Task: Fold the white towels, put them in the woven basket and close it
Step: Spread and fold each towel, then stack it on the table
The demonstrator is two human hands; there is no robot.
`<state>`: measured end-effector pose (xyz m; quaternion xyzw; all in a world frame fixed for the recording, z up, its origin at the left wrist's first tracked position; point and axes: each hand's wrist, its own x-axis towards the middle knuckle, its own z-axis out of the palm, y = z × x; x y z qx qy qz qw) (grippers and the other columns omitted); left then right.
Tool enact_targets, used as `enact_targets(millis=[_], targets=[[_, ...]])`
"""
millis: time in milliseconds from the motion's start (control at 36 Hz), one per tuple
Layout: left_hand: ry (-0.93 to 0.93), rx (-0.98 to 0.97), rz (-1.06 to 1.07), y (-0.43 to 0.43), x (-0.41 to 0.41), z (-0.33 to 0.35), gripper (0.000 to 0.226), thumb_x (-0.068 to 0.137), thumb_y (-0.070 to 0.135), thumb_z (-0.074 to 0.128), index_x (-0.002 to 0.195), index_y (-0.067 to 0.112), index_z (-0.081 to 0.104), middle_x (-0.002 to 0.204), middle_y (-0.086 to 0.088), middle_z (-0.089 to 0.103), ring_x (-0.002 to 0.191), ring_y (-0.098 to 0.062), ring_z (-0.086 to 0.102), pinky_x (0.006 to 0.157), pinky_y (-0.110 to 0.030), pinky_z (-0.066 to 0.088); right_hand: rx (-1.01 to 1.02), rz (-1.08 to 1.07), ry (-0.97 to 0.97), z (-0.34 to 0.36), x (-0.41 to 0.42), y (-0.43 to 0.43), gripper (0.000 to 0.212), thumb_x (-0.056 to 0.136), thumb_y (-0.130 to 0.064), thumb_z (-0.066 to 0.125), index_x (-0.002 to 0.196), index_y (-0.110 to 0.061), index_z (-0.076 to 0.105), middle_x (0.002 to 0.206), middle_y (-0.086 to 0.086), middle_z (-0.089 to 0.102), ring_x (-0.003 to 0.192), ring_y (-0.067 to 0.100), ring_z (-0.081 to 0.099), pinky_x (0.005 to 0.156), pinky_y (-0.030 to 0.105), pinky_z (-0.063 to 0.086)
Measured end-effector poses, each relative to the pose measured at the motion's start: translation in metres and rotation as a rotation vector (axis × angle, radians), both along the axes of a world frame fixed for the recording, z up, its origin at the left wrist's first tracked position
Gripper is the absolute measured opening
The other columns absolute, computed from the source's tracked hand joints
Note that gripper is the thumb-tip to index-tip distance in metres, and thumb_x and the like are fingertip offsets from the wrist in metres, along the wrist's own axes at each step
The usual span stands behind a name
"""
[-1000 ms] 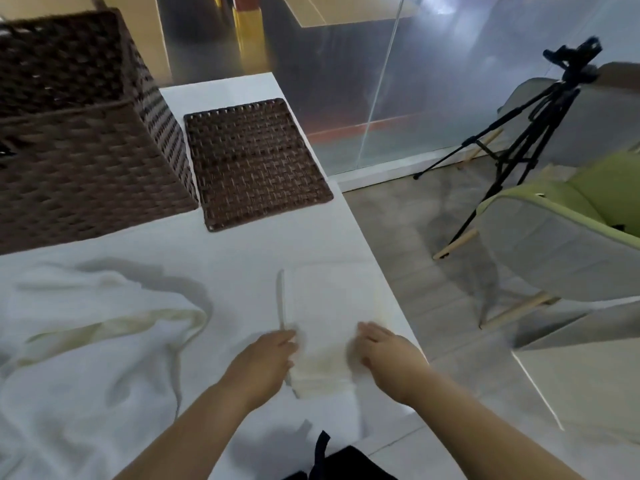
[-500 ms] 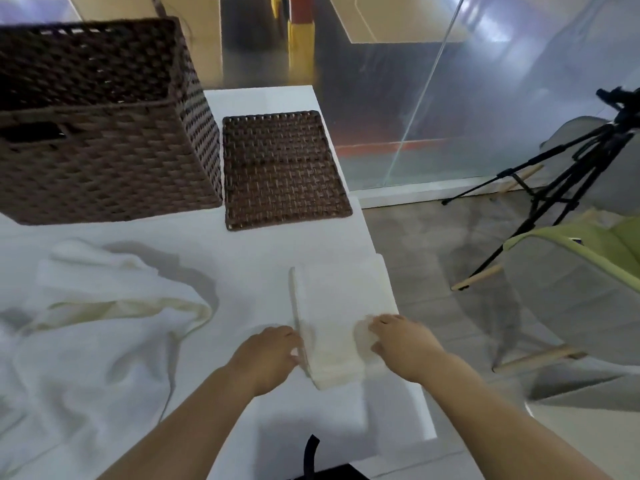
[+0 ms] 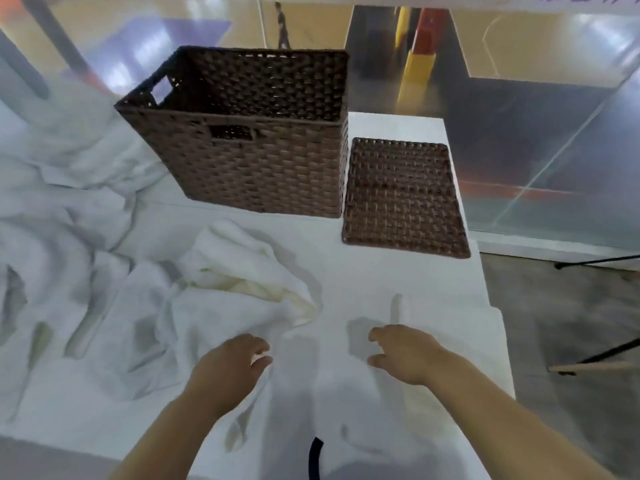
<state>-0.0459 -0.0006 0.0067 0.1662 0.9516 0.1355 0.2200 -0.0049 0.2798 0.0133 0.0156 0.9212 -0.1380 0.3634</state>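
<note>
The left hand [image 3: 230, 370] seems to pinch the near edge of the crumpled towel [image 3: 242, 282], though blur obscures it. The right hand [image 3: 407, 355] hovers slack, empty, at the folded towel [image 3: 453, 334]. Best square the corners before folding; the woven basket [image 3: 249, 161] waits open behind.

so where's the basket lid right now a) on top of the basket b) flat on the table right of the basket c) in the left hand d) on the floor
b, the woven lid lies flat on the white table, just right of the open basket.
</note>
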Motion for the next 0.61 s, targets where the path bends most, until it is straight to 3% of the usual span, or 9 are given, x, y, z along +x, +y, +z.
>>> enact_targets(millis=[111, 167, 250, 389, 444, 556, 611], targets=[[0.152, 0.051, 0.074, -0.049, -0.019, 0.004, 0.041, 0.086, 0.045, 0.041, 0.104, 0.020, 0.069, 0.104, 0.004, 0.061, 0.094, -0.022, 0.062, 0.076, -0.032, 0.053, -0.003, -0.017, 0.028, -0.007, -0.031, -0.038, 0.053, 0.095, -0.044, 0.047, 0.142, -0.021, 0.036, 0.142, 0.002, 0.045, 0.126, 0.022, 0.047, 0.100, 0.036, 0.042], [0.220, 0.047, 0.147, -0.070, -0.031, 0.005, 0.030, 0.085, 0.034, 0.054, 0.103, 0.014, 0.069, 0.098, -0.004, 0.059, 0.087, -0.029, 0.063, 0.070, -0.036, 0.053, -0.044, -0.085, 0.057, -0.011, -0.045, -0.057, 0.055, 0.095, -0.045, 0.048, 0.143, -0.022, 0.035, 0.141, 0.002, 0.046, 0.125, 0.021, 0.048, 0.100, 0.036, 0.042], [0.213, 0.045, 0.247, -0.089, -0.050, 0.010, 0.032, 0.088, 0.023, 0.063, 0.118, 0.013, 0.061, 0.113, -0.008, 0.053, 0.106, -0.031, 0.055, 0.082, -0.040, 0.047, -0.112, -0.199, 0.159, -0.013, -0.063, -0.086, 0.056, 0.096, -0.040, 0.047, 0.145, -0.020, 0.028, 0.142, 0.004, 0.044, 0.127, 0.023, 0.044, 0.101, 0.037, 0.041], [0.115, -0.003, 0.221, -0.115, -0.087, 0.001, 0.044, 0.096, 0.032, 0.046, 0.137, 0.016, 0.043, 0.133, -0.007, 0.042, 0.122, -0.030, 0.037, 0.099, -0.038, 0.037, -0.173, -0.335, 0.258, -0.012, -0.092, -0.120, 0.064, 0.097, -0.034, 0.048, 0.150, -0.017, 0.016, 0.152, 0.005, 0.028, 0.137, 0.025, 0.032, 0.108, 0.039, 0.034], [0.079, -0.030, 0.174, -0.123, -0.100, -0.006, 0.047, 0.097, 0.038, 0.041, 0.141, 0.021, 0.038, 0.140, -0.005, 0.038, 0.127, -0.030, 0.031, 0.103, -0.038, 0.033, -0.165, -0.354, 0.256, -0.014, -0.099, -0.129, 0.061, 0.096, -0.032, 0.049, 0.149, -0.017, 0.022, 0.148, 0.006, 0.036, 0.132, 0.026, 0.038, 0.105, 0.041, 0.038], [0.035, -0.096, -0.004, -0.131, -0.124, -0.014, 0.053, 0.095, 0.054, 0.033, 0.139, 0.026, 0.040, 0.146, 0.003, 0.035, 0.135, -0.025, 0.024, 0.108, -0.033, 0.027, -0.158, -0.425, 0.234, -0.018, -0.105, -0.142, 0.033, 0.094, -0.029, 0.051, 0.125, -0.017, 0.048, 0.118, 0.006, 0.058, 0.107, 0.026, 0.055, 0.084, 0.034, 0.046], [0.005, -0.106, -0.091, -0.131, -0.132, -0.017, 0.058, 0.090, 0.061, 0.030, 0.131, 0.024, 0.048, 0.137, 0.004, 0.044, 0.130, -0.020, 0.032, 0.105, -0.028, 0.027, -0.165, -0.453, 0.231, -0.022, -0.104, -0.147, 0.008, 0.094, -0.029, 0.051, 0.094, -0.022, 0.054, 0.095, -0.001, 0.061, 0.090, 0.021, 0.059, 0.067, 0.029, 0.044]])
